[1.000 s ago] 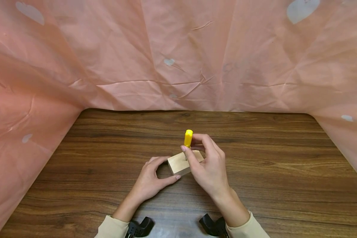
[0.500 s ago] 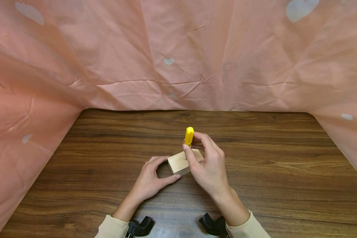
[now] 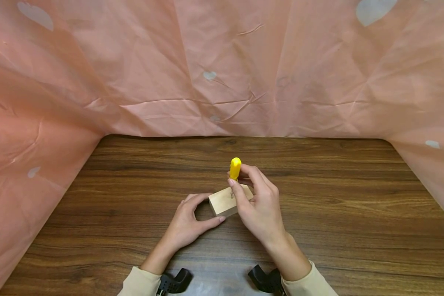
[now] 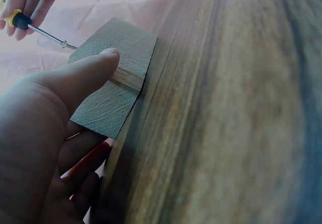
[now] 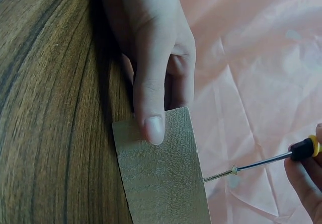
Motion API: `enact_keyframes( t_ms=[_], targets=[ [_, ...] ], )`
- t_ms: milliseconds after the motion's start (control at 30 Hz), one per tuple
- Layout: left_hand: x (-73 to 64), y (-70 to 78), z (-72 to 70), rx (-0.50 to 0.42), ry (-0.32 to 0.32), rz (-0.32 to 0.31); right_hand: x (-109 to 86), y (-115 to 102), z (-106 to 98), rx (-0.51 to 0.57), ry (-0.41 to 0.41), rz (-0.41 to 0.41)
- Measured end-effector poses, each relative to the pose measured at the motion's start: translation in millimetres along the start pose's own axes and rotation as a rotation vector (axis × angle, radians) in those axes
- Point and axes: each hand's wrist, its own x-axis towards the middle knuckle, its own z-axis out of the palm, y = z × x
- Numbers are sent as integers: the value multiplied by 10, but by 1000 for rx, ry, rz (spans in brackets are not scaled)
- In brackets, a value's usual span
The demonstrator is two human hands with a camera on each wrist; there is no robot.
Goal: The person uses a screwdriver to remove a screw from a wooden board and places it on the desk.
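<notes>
A pale wooden block (image 3: 221, 202) lies on the table. My left hand (image 3: 186, 226) grips its left end, thumb on the near side and fingers round the far side. My right hand (image 3: 260, 205) pinches a screwdriver (image 3: 235, 168) with a yellow handle, upright over the block. In the right wrist view a threaded screw (image 5: 220, 175) stands partly out of the block's top, its head at the tip of the screwdriver's metal shaft (image 5: 264, 161). The left wrist view also has the screw (image 4: 69, 45) at the shaft's end, its lower part hidden behind the block.
The dark wood-grain table (image 3: 336, 197) spreads on both sides of the hands. Pink cloth (image 3: 222, 107) with pale hearts hangs behind it and along the left and right. Black wrist mounts (image 3: 175, 281) sit at both cuffs near the front edge.
The screwdriver's handle has risen slightly and tilts a little differently, with the right fingers shifting on it. The left hand and the block have stayed almost in place.
</notes>
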Motion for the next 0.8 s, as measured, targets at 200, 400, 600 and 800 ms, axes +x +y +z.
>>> enact_keyframes(
  t_ms=[200, 400, 600, 800],
  targets=[
    [5, 4, -1, 0, -3, -1, 4, 3, 7, -46, 31, 0],
    [0, -5, -5, -8, -3, -1, 4, 9, 4, -77, 24, -41],
    [-3, -20, -14, -15, -6, -1, -4, 14, 6, -100, 36, -69],
    [-21, -39, -24, -9, 1, -6, -12, 5, 21, -94, 35, -67]
  ],
)
